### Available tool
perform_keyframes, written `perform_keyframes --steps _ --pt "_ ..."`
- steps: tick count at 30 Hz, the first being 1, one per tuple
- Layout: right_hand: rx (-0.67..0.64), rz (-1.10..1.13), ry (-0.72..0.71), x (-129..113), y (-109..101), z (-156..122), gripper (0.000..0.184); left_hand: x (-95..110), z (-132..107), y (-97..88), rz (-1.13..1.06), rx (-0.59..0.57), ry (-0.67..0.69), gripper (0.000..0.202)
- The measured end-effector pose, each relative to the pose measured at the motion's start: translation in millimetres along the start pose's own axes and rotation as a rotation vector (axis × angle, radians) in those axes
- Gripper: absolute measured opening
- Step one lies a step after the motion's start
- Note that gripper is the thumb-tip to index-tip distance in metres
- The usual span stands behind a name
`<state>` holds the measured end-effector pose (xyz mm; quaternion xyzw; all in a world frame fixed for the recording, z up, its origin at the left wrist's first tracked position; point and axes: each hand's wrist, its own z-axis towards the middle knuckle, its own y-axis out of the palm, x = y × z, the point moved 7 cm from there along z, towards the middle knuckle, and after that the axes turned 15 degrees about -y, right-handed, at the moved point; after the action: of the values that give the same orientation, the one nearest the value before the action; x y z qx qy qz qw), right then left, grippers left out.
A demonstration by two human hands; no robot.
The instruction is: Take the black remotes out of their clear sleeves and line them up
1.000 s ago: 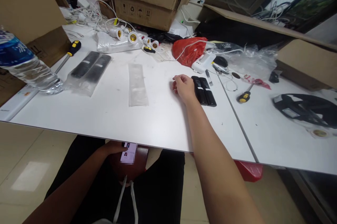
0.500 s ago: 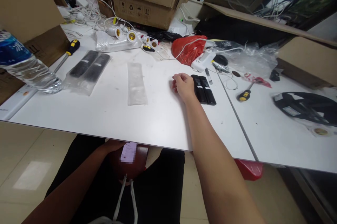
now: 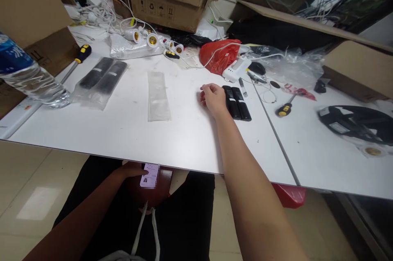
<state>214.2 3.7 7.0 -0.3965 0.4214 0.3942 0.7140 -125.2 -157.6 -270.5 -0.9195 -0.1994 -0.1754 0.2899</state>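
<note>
On the white table point(image 3: 190, 142), my right hand point(image 3: 213, 98) rests on its side with the fingers loosely curled and nothing visible in them. Right beside it lie two black cylindrical pieces point(image 3: 238, 103) with white labels, side by side. To the left lies a flat clear plastic sleeve point(image 3: 159, 96), apart from the hand. Below the table edge, in front of my lap, my left hand point(image 3: 132, 169) has its thumb over a pale purple printed card point(image 3: 150, 176). Its other fingers are hidden. Two more black pieces lie in a clear plastic bag point(image 3: 102, 85) farther left.
A water bottle point(image 3: 33, 77) leans in at the left, near a screwdriver point(image 3: 75, 62). Lamp sockets point(image 3: 152, 40), a red bag point(image 3: 217, 54) and a power strip point(image 3: 236, 69) line the back. Another screwdriver point(image 3: 285, 109) and a black coil point(image 3: 356, 124) lie right.
My left thumb now lies over the purple card, whose print shows more. The right hand holds its place; the whole view has shifted slightly.
</note>
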Motion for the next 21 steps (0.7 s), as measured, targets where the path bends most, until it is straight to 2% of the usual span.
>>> perform_keyframes --steps 9,17,21 --pt "-0.007 0.005 0.003 1.9 0.3 0.7 0.014 -0.1 4.1 6.5 0.094 -0.013 0.043 0.069" --pt "-0.004 0.012 0.008 0.7 -0.3 -0.1 0.013 5.4 -3.3 1.6 0.091 -0.032 0.019 0.058" --pt "-0.008 0.000 0.003 1.4 -0.4 0.8 0.013 2.8 -0.1 -1.9 0.053 0.036 0.000 0.054"
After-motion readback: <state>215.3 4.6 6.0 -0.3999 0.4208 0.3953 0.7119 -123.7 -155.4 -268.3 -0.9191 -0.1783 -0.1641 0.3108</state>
